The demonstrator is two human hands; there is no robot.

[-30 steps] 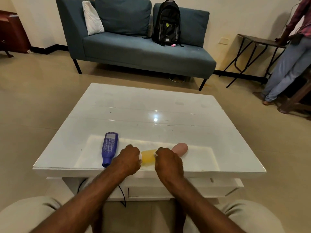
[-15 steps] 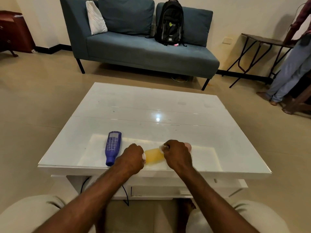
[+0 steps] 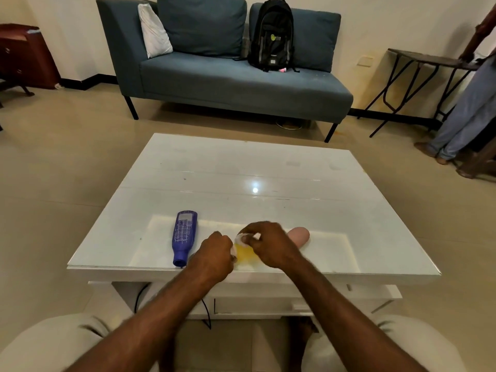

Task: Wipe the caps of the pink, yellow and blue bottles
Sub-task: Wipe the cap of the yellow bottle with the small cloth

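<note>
Wiping the yellow bottle (image 3: 245, 255) continues at the table's (image 3: 241, 162) near edge. The right hand (image 3: 271, 244), pinching a white cloth (image 3: 245, 235), has shifted left over it, uncovering the pink bottle (image 3: 299, 234); left hand (image 3: 214, 252) grips its left end. Blue bottle (image 3: 184, 234), further left, untouched — seemingly pending.

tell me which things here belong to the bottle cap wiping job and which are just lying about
In the job: translucent yellow plastic bottle, held between left hand and right hand; small white wiping cloth; blue plastic bottle; pale pink plastic bottle.
Lying about: black backpack, white cushion, blue-grey fabric sofa, dark folding table.
</note>
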